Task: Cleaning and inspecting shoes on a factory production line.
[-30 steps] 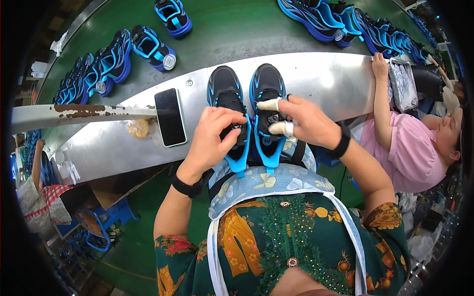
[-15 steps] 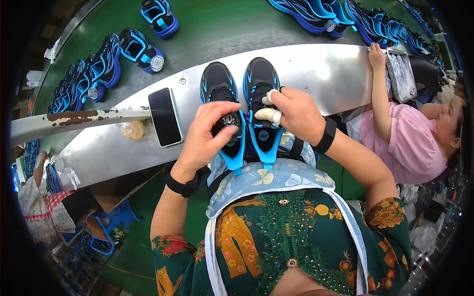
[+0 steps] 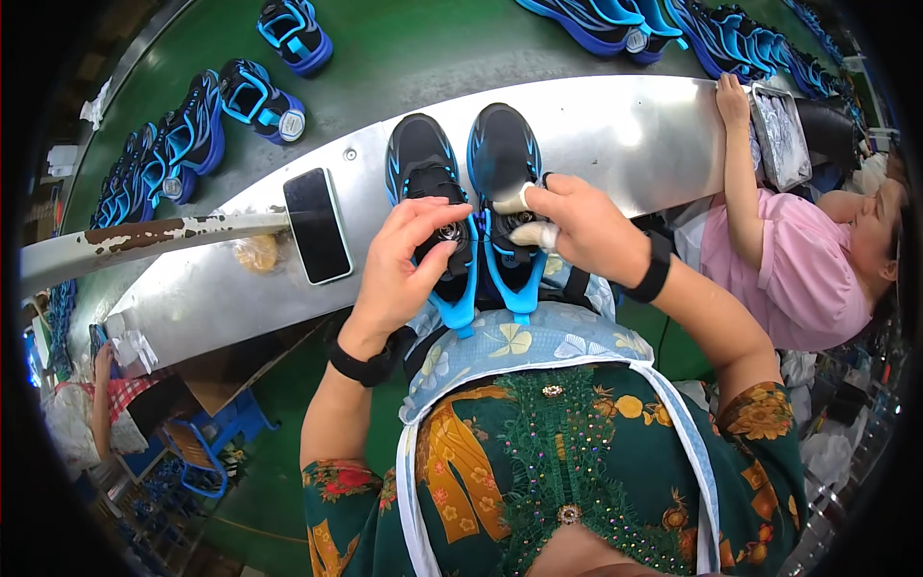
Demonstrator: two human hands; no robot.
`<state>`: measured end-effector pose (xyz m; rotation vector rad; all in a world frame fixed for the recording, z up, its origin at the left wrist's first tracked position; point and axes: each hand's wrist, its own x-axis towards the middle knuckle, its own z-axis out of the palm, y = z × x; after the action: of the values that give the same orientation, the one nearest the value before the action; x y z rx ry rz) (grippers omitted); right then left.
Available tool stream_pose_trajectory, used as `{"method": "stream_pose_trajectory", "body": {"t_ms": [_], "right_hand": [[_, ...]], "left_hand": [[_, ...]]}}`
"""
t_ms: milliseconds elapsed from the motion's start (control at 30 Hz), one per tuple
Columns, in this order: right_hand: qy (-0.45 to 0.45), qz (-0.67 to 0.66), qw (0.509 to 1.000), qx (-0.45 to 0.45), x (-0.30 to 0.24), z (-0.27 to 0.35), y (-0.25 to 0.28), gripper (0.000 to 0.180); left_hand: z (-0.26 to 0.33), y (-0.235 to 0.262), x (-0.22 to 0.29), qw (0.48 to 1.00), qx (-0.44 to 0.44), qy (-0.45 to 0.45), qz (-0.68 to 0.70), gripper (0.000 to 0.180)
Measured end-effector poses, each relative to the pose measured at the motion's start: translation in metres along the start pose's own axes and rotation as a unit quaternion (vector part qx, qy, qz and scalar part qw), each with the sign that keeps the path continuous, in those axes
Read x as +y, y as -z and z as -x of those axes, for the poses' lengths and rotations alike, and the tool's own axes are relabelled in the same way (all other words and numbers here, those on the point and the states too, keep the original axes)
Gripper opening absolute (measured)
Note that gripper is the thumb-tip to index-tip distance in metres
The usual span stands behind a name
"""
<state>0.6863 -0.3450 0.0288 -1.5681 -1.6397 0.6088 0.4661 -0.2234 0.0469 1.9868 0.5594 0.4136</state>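
Shoes, black w/ blue trim, side by side on steel bench (image 3: 615, 135), heels toward body, toes toward green belt (image 3: 413, 67). Left shoe (image 3: 423, 168): left hand (image 3: 404, 264) draped over its tongue area, fingers curled round the dial there, gripping lightly, not clenched. Right shoe (image 3: 502, 159): right hand (image 3: 582, 226) pinching at its throat, two fingertips taped white (image 3: 534, 234); closed on shoe upper, exact hold hidden by knuckles.

Risks, judged from this pose:
- Heels overhang bench edge near apron; hard pull toward body could tip either shoe off into lap or floor.
- Phone (image 3: 317, 226) lying just left of left shoe; elbow swing or sliding shoe could knock it.
- Taped fingertips = less feel; could slip off lace or dial.
- Co-worker's arm (image 3: 735, 163) resting on bench, right of right shoe, apart for now; shoving the pair sideways could bump it.
- More shoes (image 3: 255, 96) on belt beyond bench; mixing pairs possible if one is pushed forward.
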Motion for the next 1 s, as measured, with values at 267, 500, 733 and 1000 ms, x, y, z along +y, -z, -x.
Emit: {"method": "stream_pose_trajectory", "body": {"t_ms": [267, 500, 733, 1000], "right_hand": [[-0.024, 0.021, 0.999, -0.042, -0.003, 0.005, 0.015, 0.041], [0.048, 0.198, 0.979, 0.029, 0.002, 0.003, 0.018, 0.036], [0.022, 0.156, 0.987, 0.038, 0.001, 0.007, 0.016, 0.029], [0.009, 0.174, 0.985, 0.02, 0.006, 0.016, 0.015, 0.043]], "left_hand": [[0.0, -0.004, 0.009, 0.996, 0.038, 0.067, -0.049, 0.037], [-0.007, 0.001, 0.008, 0.997, -0.059, 0.045, 0.035, 0.036], [-0.007, -0.007, 0.005, 0.996, -0.043, 0.039, 0.061, 0.034], [-0.01, -0.013, 0.004, 0.997, -0.034, 0.033, 0.055, 0.034]]}}
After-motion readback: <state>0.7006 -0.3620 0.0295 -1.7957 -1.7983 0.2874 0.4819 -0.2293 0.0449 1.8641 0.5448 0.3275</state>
